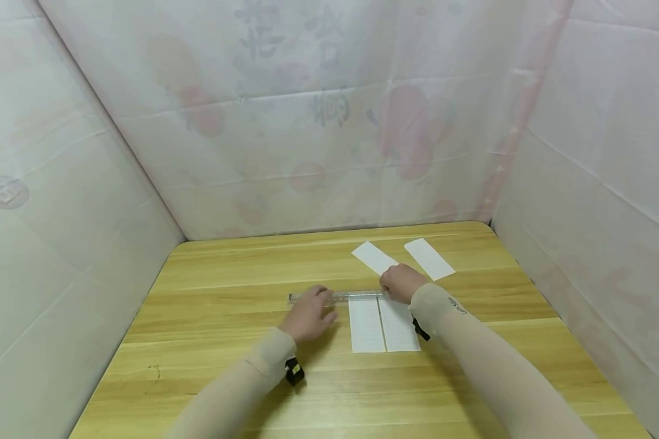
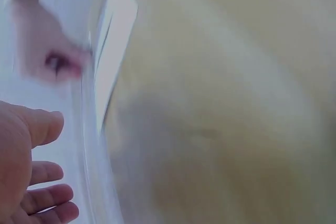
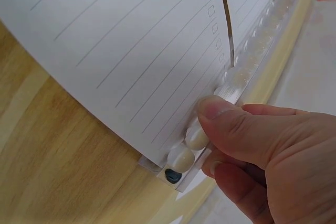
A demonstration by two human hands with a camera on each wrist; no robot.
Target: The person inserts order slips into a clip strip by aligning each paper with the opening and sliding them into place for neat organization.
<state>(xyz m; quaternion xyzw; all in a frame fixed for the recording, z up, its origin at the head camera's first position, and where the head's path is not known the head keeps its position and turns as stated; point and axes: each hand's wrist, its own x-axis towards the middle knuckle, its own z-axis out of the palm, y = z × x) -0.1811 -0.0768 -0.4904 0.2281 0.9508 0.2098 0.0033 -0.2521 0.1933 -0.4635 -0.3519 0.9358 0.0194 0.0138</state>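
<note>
A clear plastic strip [image 1: 340, 297] with a row of round, shiny bumps lies along the far edge of two lined paper sheets [image 1: 366, 326], which are side by side with a narrow gap. My right hand [image 1: 402, 283] pinches its right end between thumb and fingers. In the right wrist view the thumb presses on the strip [image 3: 231, 90] beside the bumps, near a dark spot at its end. My left hand [image 1: 309, 314] hovers over the left part, fingers loose and apart, holding nothing. Printed lines and small checkboxes show on the near sheet [image 3: 131, 51].
Two more white paper strips lie farther back, one slanted [image 1: 374, 256] behind my right hand and another [image 1: 429, 258] to its right. The wooden table [image 1: 208, 341] is bounded by pale cloth walls [image 1: 329, 152] at the back and on both sides.
</note>
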